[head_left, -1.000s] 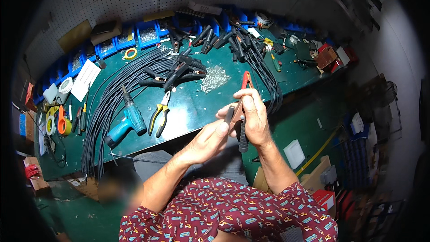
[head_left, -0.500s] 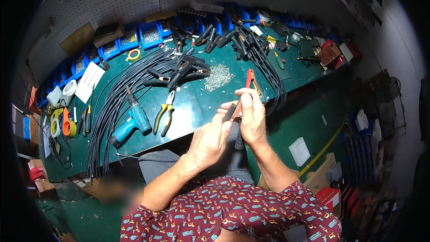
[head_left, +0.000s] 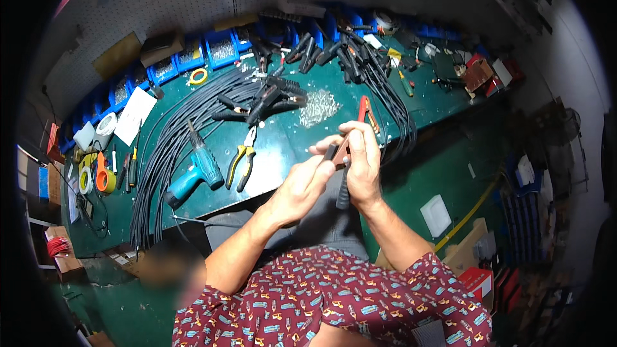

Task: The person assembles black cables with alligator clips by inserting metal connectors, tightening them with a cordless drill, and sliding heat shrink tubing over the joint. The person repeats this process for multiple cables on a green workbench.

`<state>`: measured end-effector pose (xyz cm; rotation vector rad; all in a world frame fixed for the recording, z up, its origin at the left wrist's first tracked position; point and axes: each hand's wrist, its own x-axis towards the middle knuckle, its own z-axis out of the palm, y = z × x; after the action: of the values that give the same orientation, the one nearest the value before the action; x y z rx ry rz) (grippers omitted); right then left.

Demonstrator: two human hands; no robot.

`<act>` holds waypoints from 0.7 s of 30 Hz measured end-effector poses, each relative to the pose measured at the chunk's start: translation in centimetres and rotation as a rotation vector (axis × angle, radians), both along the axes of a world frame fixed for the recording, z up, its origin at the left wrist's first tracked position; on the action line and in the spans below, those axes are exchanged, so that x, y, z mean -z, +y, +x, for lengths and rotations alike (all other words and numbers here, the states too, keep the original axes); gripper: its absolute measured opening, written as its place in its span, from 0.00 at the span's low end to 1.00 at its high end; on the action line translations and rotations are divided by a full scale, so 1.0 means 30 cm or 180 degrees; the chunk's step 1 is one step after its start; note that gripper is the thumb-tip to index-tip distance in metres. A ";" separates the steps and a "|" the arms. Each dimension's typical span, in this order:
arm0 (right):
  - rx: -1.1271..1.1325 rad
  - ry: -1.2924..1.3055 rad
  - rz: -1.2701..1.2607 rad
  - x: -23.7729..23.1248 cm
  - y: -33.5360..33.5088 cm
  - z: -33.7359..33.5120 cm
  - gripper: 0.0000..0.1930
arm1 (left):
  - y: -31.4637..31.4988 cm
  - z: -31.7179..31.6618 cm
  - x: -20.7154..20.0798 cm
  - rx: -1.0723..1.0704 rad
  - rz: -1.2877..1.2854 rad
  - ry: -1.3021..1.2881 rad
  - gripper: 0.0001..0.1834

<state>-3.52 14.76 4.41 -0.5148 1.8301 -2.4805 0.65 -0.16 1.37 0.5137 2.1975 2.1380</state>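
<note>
My right hand (head_left: 364, 170) is closed round a battery clamp with a red handle (head_left: 364, 106); its copper-coloured part (head_left: 343, 153) shows between my hands. A ribbed black sleeve (head_left: 343, 191) hangs below the right palm. My left hand (head_left: 302, 187) is closed, thumb and fingers pinching a flat black piece (head_left: 330, 151) against the clamp. Whether that piece is joined to the clamp, I cannot tell. On the bench nearest my left hand lie yellow-and-black pliers (head_left: 241, 162) and a teal cordless drill (head_left: 198, 170). Beyond my hands is a pile of small metal parts (head_left: 319, 108).
Black cables (head_left: 168, 138) curve across the green bench (head_left: 283, 154), with black clamps (head_left: 263, 103) heaped at their end. More cables (head_left: 390, 99) lie at right. Blue bins (head_left: 222, 50) line the back. An orange tape roll (head_left: 105, 178) stands far left. A white block (head_left: 436, 216) lies on the floor.
Both hands stay together on the clamp, the left a little closer to the right. The clamp's red handle sits slightly further right in view. The whole scene has shifted slightly with the head.
</note>
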 end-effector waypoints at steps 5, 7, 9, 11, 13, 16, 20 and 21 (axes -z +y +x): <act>-0.0429 -0.0558 -0.0656 -0.001 0.043 -0.016 0.27 | -0.097 0.032 -0.041 0.0537 -0.0536 -0.0459 0.18; -0.1386 -0.1555 -0.1131 -0.051 0.099 -0.050 0.38 | -0.101 0.066 -0.031 0.0459 -0.0907 -0.0193 0.19; -0.1594 -0.2488 -0.0674 -0.077 0.145 -0.071 0.40 | -0.080 0.087 -0.025 0.0564 -0.0943 0.0081 0.20; -0.1833 -0.2687 -0.0294 -0.087 0.156 -0.066 0.39 | -0.074 0.098 -0.040 0.0823 -0.1075 -0.0064 0.20; -0.1605 -0.2541 0.0631 -0.124 0.146 -0.042 0.37 | -0.064 0.107 -0.020 0.0912 -0.1115 -0.0039 0.19; -0.1693 -0.2411 0.0897 -0.116 0.172 -0.023 0.34 | -0.044 0.119 -0.017 0.0820 -0.1122 0.0344 0.14; -0.1446 -0.2171 0.0496 -0.046 0.180 0.015 0.32 | -0.042 0.130 0.020 0.0997 -0.1226 0.0177 0.17; -0.1381 -0.2173 0.0441 -0.036 0.180 0.023 0.32 | -0.044 0.125 0.013 0.1030 -0.1260 0.0148 0.17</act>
<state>-2.84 20.16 5.50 -0.0269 1.4118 -1.8928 4.40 -1.47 0.98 0.8239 2.2861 1.5018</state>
